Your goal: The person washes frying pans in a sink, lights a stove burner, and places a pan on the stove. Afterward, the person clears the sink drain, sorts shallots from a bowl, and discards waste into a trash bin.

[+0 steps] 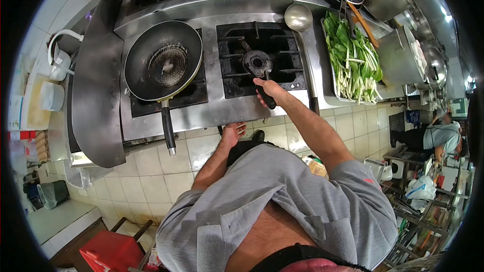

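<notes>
Right hand (271,89) gripping black-handled tool (267,99) at the burner (249,64). Left hand (234,133) by stove edge (209,117), can't tell if holding anything. Likely step: working the burner; next calls for steadiness.

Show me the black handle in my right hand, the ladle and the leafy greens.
Black handle (268,100), head view, its near end.
Ladle (298,17), head view, its bowl.
Leafy greens (357,65), head view, pale stems.

Beneath you, pale tiles with dark joints form the floor (164,163), which reflects bright light in patches. On your left, note the white tiled wall (48,7) and pale-topped ledge (58,221); on your right, crowded metal shelving (426,216).
</notes>
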The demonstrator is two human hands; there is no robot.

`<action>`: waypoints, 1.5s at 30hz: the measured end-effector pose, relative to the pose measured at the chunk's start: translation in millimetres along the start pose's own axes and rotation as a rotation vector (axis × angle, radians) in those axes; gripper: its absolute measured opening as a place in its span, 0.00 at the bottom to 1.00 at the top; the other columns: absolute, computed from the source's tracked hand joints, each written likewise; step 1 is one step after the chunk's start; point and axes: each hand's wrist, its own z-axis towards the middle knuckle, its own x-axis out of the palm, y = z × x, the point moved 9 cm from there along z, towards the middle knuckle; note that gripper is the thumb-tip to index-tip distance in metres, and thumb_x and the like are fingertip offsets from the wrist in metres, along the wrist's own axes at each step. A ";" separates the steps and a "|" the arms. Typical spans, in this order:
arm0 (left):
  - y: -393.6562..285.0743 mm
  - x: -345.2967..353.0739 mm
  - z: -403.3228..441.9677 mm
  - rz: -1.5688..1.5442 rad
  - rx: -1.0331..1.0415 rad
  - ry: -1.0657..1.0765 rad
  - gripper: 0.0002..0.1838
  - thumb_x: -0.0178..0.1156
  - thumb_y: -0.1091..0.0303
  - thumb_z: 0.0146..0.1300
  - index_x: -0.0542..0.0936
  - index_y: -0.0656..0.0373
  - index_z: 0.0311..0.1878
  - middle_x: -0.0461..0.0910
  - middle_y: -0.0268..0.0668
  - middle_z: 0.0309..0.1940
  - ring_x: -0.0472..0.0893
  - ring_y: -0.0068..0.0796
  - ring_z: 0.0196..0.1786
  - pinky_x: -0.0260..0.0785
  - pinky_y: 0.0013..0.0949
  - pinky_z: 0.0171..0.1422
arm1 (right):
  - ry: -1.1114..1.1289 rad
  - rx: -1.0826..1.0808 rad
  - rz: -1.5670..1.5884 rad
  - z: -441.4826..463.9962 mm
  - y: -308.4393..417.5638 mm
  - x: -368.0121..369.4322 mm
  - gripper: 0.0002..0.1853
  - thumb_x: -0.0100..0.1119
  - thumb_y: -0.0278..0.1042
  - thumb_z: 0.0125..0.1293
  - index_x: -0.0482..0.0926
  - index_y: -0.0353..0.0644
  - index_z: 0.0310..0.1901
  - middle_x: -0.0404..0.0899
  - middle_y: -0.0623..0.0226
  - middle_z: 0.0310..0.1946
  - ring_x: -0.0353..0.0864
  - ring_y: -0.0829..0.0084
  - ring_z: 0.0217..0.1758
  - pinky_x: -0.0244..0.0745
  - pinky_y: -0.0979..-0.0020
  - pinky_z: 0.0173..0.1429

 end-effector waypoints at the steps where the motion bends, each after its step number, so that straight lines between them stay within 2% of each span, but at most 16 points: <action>1: 1.1 -2.0 1.1 0.002 -0.002 -0.009 0.14 0.46 0.58 0.57 0.72 0.57 0.40 0.75 0.36 0.42 0.74 0.33 0.42 0.64 0.39 0.45 | 0.000 -0.003 -0.012 2.7 -0.4 -0.1 0.21 0.49 0.53 0.60 0.66 0.41 0.26 0.65 0.68 0.14 0.66 0.72 0.11 0.62 0.70 0.12; 9: 2.1 -5.1 4.3 -0.011 0.005 0.006 0.11 0.47 0.59 0.57 0.72 0.55 0.36 0.76 0.36 0.41 0.74 0.33 0.42 0.64 0.40 0.45 | 0.016 -0.015 0.040 -4.8 -7.2 3.1 0.19 0.50 0.51 0.60 0.66 0.41 0.27 0.66 0.69 0.14 0.67 0.74 0.11 0.62 0.72 0.12; 11: 3.8 -4.3 4.5 -0.038 0.008 0.031 0.11 0.48 0.59 0.57 0.72 0.55 0.36 0.76 0.36 0.42 0.74 0.33 0.42 0.64 0.40 0.45 | 0.098 -0.032 0.291 -16.7 -11.1 7.1 0.19 0.52 0.51 0.59 0.66 0.41 0.28 0.66 0.69 0.16 0.67 0.73 0.12 0.64 0.71 0.15; 17: 5.8 -5.9 10.5 0.049 0.026 0.057 0.12 0.48 0.58 0.57 0.72 0.55 0.38 0.75 0.34 0.42 0.74 0.33 0.43 0.64 0.39 0.44 | 0.226 -0.186 0.374 -77.8 -20.8 13.1 0.10 0.59 0.33 0.55 0.67 0.42 0.31 0.67 0.71 0.17 0.67 0.78 0.15 0.63 0.76 0.18; 19: 0.4 -0.4 2.9 0.119 0.031 -0.008 0.13 0.49 0.57 0.58 0.72 0.54 0.40 0.75 0.32 0.43 0.73 0.32 0.42 0.64 0.37 0.44 | 0.159 -0.274 0.152 -97.2 -27.1 3.9 0.16 0.57 0.30 0.55 0.66 0.39 0.44 0.67 0.71 0.19 0.67 0.79 0.15 0.62 0.76 0.18; 21: -0.5 4.2 0.0 0.099 -0.015 0.019 0.14 0.49 0.55 0.58 0.72 0.54 0.41 0.75 0.32 0.42 0.73 0.31 0.41 0.64 0.37 0.43 | 0.064 -0.297 0.155 -121.1 -36.1 -5.1 0.18 0.57 0.28 0.54 0.65 0.37 0.46 0.66 0.72 0.18 0.65 0.80 0.15 0.61 0.77 0.19; 24: 6.9 2.4 3.2 0.131 -0.084 0.054 0.17 0.48 0.51 0.59 0.71 0.51 0.45 0.73 0.31 0.43 0.72 0.31 0.41 0.63 0.37 0.44 | -0.172 -0.476 0.110 -165.4 -40.5 -29.0 0.29 0.60 0.22 0.46 0.63 0.35 0.54 0.64 0.74 0.20 0.64 0.81 0.18 0.58 0.79 0.22; 28: 28.7 -4.0 -5.6 0.149 -0.226 0.087 0.26 0.42 0.41 0.60 0.67 0.50 0.51 0.71 0.34 0.42 0.70 0.32 0.40 0.62 0.38 0.43 | -0.549 -0.560 -0.017 -228.2 -71.8 -71.9 0.44 0.58 0.22 0.41 0.52 0.41 0.64 0.66 0.70 0.34 0.63 0.79 0.33 0.61 0.80 0.38; 33: 69.5 -42.6 -12.0 0.443 -0.420 0.146 0.23 0.47 0.42 0.59 0.67 0.52 0.47 0.69 0.29 0.35 0.68 0.29 0.38 0.60 0.33 0.41 | -1.134 -0.757 -0.320 -373.2 -109.4 -107.3 0.37 0.55 0.24 0.45 0.57 0.40 0.61 0.71 0.57 0.45 0.71 0.67 0.45 0.65 0.70 0.50; 35: 79.3 -30.3 -22.2 0.583 -0.456 0.242 0.20 0.51 0.48 0.59 0.68 0.52 0.45 0.71 0.28 0.34 0.70 0.28 0.36 0.61 0.32 0.39 | -1.318 -0.637 -0.292 -442.4 -137.9 -125.0 0.36 0.56 0.24 0.45 0.58 0.39 0.60 0.70 0.52 0.47 0.70 0.64 0.49 0.65 0.67 0.52; 37: 91.1 -25.1 -22.7 0.717 -0.492 0.177 0.17 0.53 0.51 0.59 0.69 0.53 0.43 0.71 0.29 0.33 0.70 0.28 0.34 0.62 0.32 0.38 | -1.679 -0.718 -0.393 -526.1 -168.5 -129.7 0.34 0.58 0.24 0.43 0.61 0.39 0.58 0.69 0.55 0.47 0.69 0.64 0.50 0.66 0.66 0.52; 41: 112.7 3.3 -27.1 0.887 -0.517 0.282 0.16 0.53 0.52 0.59 0.69 0.53 0.42 0.71 0.29 0.33 0.70 0.28 0.34 0.62 0.33 0.37 | -2.350 -0.501 -0.680 -704.3 -218.2 -91.9 0.27 0.63 0.25 0.42 0.67 0.39 0.48 0.68 0.62 0.40 0.70 0.66 0.43 0.68 0.69 0.47; 42: 120.0 8.5 -25.0 0.896 -0.532 0.312 0.16 0.53 0.53 0.59 0.69 0.53 0.42 0.71 0.29 0.33 0.70 0.28 0.34 0.62 0.32 0.36 | -2.471 -0.502 -0.662 -748.2 -228.6 -74.6 0.18 0.60 0.27 0.43 0.70 0.40 0.39 0.69 0.58 0.36 0.68 0.61 0.45 0.65 0.65 0.49; 43: 126.9 10.0 -26.7 0.900 -0.546 0.337 0.15 0.53 0.53 0.59 0.69 0.53 0.43 0.71 0.29 0.33 0.70 0.27 0.34 0.62 0.32 0.36 | -2.533 -0.426 -0.661 -789.5 -246.2 -61.1 0.14 0.58 0.32 0.47 0.71 0.39 0.37 0.70 0.60 0.40 0.69 0.64 0.43 0.66 0.65 0.47; 44: 131.1 17.5 -35.8 0.887 -0.505 0.332 0.15 0.53 0.53 0.59 0.69 0.53 0.42 0.70 0.29 0.33 0.70 0.27 0.34 0.62 0.31 0.36 | -2.658 -0.233 -0.933 -829.3 -251.6 -40.8 0.17 0.60 0.33 0.47 0.73 0.39 0.40 0.73 0.58 0.36 0.73 0.62 0.40 0.69 0.66 0.46; 45: 137.3 14.9 -44.0 0.886 -0.508 0.324 0.15 0.53 0.53 0.59 0.69 0.53 0.42 0.70 0.29 0.33 0.70 0.27 0.34 0.62 0.31 0.36 | -2.770 -0.140 -1.082 -861.4 -252.9 -13.1 0.12 0.57 0.31 0.49 0.74 0.35 0.35 0.73 0.60 0.26 0.72 0.66 0.29 0.68 0.69 0.31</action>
